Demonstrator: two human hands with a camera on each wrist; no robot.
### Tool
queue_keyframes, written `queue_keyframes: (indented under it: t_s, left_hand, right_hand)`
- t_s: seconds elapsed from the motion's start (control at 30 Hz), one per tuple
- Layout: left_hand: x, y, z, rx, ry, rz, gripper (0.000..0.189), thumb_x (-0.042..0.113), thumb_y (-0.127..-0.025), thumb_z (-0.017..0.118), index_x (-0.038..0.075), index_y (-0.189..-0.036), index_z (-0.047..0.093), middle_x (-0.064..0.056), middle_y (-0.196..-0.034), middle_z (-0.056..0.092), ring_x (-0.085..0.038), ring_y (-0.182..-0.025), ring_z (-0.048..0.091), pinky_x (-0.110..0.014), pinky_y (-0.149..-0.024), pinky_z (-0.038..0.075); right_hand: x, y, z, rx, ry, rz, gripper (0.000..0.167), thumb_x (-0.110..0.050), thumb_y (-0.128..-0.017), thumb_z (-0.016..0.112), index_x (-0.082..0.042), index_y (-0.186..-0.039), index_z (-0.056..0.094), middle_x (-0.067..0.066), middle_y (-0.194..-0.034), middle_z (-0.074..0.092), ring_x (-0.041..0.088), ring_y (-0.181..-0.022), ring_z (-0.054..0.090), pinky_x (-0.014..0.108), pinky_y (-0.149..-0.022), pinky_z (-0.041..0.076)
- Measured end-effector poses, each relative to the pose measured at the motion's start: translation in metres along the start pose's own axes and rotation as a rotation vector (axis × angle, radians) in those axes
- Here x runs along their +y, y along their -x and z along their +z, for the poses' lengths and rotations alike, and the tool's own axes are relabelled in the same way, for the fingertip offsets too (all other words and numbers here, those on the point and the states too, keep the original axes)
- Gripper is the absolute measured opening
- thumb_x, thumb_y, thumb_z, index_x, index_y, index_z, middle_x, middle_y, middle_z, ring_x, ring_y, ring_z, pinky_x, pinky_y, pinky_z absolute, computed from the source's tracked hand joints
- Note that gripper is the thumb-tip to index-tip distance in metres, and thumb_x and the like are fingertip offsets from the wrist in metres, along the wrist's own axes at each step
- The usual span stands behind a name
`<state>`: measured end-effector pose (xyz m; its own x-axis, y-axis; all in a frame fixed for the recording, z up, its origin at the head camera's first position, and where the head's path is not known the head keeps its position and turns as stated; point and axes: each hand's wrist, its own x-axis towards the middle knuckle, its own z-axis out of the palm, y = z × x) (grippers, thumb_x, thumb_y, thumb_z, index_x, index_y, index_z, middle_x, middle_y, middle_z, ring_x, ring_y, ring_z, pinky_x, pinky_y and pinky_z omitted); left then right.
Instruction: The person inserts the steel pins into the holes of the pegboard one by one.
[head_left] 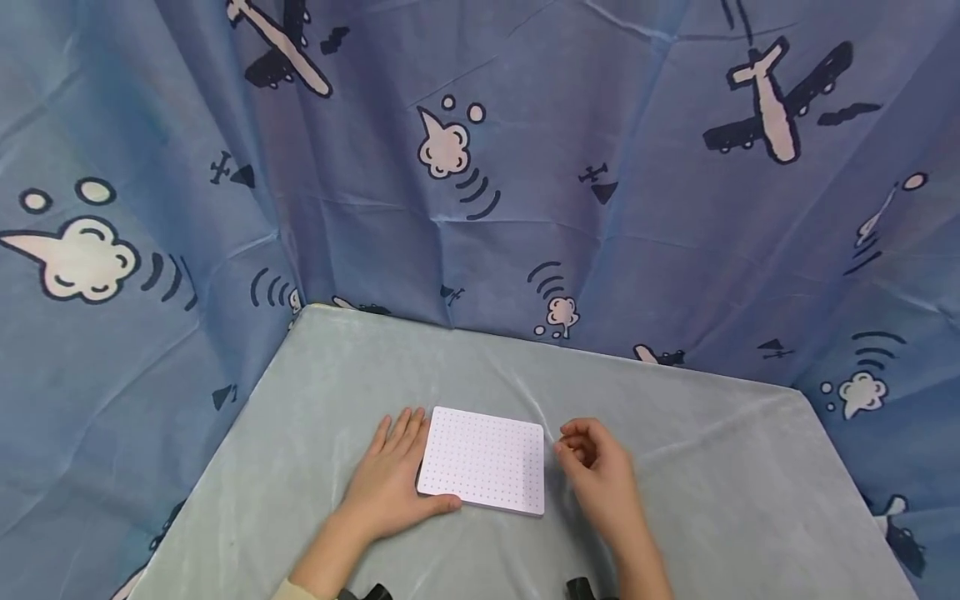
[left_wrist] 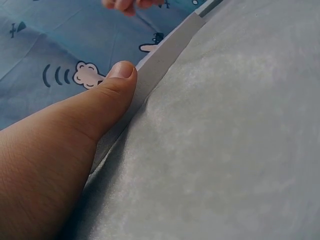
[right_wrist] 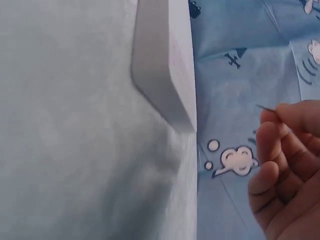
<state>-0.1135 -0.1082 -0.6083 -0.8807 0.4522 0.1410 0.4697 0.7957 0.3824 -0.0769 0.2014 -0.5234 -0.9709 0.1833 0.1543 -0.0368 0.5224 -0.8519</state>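
Observation:
A white rectangular board (head_left: pixel 483 460) with a grid of small dots lies flat on the cloth-covered table. My left hand (head_left: pixel 393 483) rests at its left side with straight fingers; the thumb (left_wrist: pixel 117 82) touches the near edge. Just off the board's right edge is my right hand (head_left: pixel 600 475), raised, with curled fingers. Between its thumb and index finger it pinches a thin, dark, needle-like piece (right_wrist: pixel 265 107), seen in the right wrist view. Too little of the piece shows to tell its exact kind, and it cannot be made out in the head view.
Pale grey-green cloth (head_left: pixel 720 483) covers the table, with soft wrinkles. A blue curtain (head_left: pixel 510 250) printed with planes and clouds hangs behind and along both sides. Black straps or mounts (head_left: pixel 579 588) show near the wrists at the bottom edge.

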Motion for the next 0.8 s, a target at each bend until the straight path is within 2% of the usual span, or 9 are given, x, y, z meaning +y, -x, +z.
queue_keyframes:
  t_s: [0.1,0.27,0.5,0.67,0.8]
  left_hand:
    - [-0.003,0.001,0.002,0.034,-0.003,-0.003,0.138,0.100,-0.077,0.058,0.001,-0.171,0.033,-0.018,-0.176,0.032,-0.033,-0.167,0.021,-0.051,-0.137,0.005]
    - [-0.003,0.001,0.004,0.054,-0.023,0.012,0.137,0.101,-0.078,0.054,0.000,-0.169,0.037,-0.016,-0.175,0.035,-0.032,-0.166,0.024,-0.053,-0.137,0.008]
    - [0.006,0.002,0.000,0.036,-0.005,0.011,0.133,0.097,-0.080,0.059,-0.001,-0.167,0.041,-0.017,-0.175,0.036,-0.034,-0.166,0.024,-0.053,-0.137,0.009]
    - [0.004,0.003,0.003,0.046,-0.004,0.009,0.134,0.098,-0.079,0.059,-0.002,-0.167,0.041,-0.017,-0.174,0.037,-0.033,-0.165,0.025,-0.052,-0.137,0.009]
    - [0.001,0.003,0.001,0.033,-0.017,0.007,0.135,0.098,-0.079,0.058,-0.001,-0.168,0.038,-0.016,-0.176,0.034,-0.032,-0.166,0.023,-0.050,-0.137,0.007]
  right_hand:
    - [-0.002,-0.007,0.015,-0.016,0.008,-0.064,0.020,0.006,-0.094,0.081,-0.007,-0.105,0.072,0.002,-0.089,0.071,0.015,-0.075,0.064,0.023,-0.064,0.054]
    - [0.004,-0.012,0.032,-0.042,0.034,-0.105,0.025,0.008,-0.089,0.084,-0.013,-0.093,0.072,-0.005,-0.081,0.070,0.012,-0.069,0.063,0.023,-0.061,0.053]
    - [0.011,-0.010,0.033,-0.059,0.108,-0.137,0.027,0.006,-0.086,0.087,-0.016,-0.089,0.071,-0.010,-0.080,0.070,0.008,-0.068,0.062,0.024,-0.062,0.054]
    - [0.011,-0.010,0.039,-0.098,0.141,-0.183,0.032,0.005,-0.084,0.090,-0.020,-0.088,0.070,-0.015,-0.079,0.070,0.004,-0.067,0.061,0.024,-0.061,0.055]
    - [0.012,-0.009,0.044,-0.083,0.168,-0.233,0.035,0.005,-0.083,0.091,-0.022,-0.088,0.069,-0.018,-0.077,0.068,0.001,-0.065,0.059,0.023,-0.060,0.053]
